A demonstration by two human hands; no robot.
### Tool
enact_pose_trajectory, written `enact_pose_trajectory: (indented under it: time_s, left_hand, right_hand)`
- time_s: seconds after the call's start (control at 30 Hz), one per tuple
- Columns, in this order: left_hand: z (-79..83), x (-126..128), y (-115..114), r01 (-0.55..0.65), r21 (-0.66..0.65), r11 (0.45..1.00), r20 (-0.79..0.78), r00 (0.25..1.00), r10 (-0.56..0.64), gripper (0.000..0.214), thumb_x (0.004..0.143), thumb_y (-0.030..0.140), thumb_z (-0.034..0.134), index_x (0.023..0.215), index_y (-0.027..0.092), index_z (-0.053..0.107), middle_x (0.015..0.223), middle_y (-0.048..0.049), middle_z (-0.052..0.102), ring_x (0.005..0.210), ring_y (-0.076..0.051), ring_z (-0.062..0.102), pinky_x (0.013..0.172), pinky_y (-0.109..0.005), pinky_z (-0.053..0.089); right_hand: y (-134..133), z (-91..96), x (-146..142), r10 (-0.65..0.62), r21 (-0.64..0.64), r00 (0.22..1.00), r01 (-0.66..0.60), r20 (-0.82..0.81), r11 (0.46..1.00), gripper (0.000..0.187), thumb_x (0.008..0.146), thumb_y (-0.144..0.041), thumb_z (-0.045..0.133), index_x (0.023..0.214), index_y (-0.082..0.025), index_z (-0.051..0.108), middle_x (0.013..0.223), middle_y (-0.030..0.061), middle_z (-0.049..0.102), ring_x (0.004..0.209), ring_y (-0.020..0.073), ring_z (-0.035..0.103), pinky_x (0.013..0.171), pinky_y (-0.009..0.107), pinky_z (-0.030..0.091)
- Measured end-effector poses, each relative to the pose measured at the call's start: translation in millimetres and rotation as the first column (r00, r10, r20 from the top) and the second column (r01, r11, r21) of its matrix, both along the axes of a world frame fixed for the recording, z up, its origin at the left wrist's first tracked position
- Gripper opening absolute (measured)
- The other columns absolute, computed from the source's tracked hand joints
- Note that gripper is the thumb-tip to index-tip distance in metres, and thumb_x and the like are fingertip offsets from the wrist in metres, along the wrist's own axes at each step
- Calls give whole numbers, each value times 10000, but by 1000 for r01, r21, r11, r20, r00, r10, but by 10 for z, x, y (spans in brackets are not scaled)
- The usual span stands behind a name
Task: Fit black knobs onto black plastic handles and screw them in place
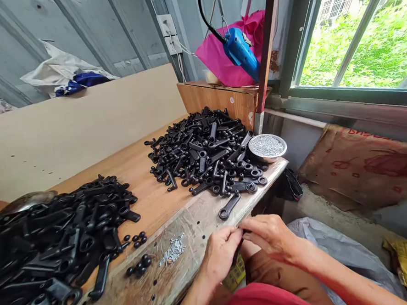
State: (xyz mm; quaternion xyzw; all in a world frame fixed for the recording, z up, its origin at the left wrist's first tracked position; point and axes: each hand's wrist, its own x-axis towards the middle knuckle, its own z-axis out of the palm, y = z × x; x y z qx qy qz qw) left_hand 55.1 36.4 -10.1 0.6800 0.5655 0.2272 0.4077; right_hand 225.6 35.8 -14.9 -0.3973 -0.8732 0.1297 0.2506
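My left hand (221,252) is closed on a black crank handle (236,259) at the table's front edge, mostly hidden by the fingers. Close against it, my right hand (272,238) has its fingertips pinched at the upper end of the same piece. Whether they also hold something small is hidden. Just beyond the hands lies a single black crank handle (229,206) with a round ring end. To their left are a little heap of silvery pins or screws (173,250) and several round black knobs (139,266).
A large pile of black crank handles (203,152) covers the back of the table, and another pile (67,234) the left. A metal bowl of small silvery pieces (267,146) stands at the right corner. A blue electric screwdriver (241,53) hangs above, before a pink bag (214,55).
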Motion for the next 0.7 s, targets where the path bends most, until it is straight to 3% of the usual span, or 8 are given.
enact_pose_trajectory:
  time_s: [0.17,0.23,0.33,0.5,0.7]
  left_hand:
    - [204,-30,516,-138,191,972,-235,955,182,231,810,336,426,850,187,598,668,7,584,635,-145,548,593,-237,383]
    - [250,-22,727,-148,232,961,-347,911,224,175,771,282,496,873,198,611,717,-5,608,688,-163,564,625,-253,376]
    - [254,52,935,-93,226,970,-476,858,194,146,742,256,559,862,208,627,692,-5,619,702,-183,584,628,-273,383]
    - [192,180,1050,0,179,984,-590,800,107,196,816,326,559,892,152,603,738,-8,622,716,-169,592,701,-343,443]
    - [218,179,1110,-40,181,983,-577,805,139,169,837,305,545,833,144,597,726,2,604,697,-152,580,701,-343,451]
  right_hand:
    - [302,153,112,-121,-207,927,205,355,957,158,864,-247,466,826,-169,598,694,42,651,627,145,587,526,224,290]
    - [424,187,104,-144,-224,907,248,396,943,171,862,-250,468,796,-170,602,681,49,657,613,157,596,502,227,261]
    - [583,149,53,-160,-226,898,270,409,936,178,860,-251,473,771,-167,602,691,64,669,616,168,611,491,224,251]
    - [767,14,-31,-166,-196,900,262,403,945,193,887,-275,442,832,-158,586,741,79,679,669,191,637,511,227,294]
    - [858,33,-53,-170,-157,906,247,388,956,179,877,-259,455,814,-149,581,712,84,671,660,203,645,504,238,304]
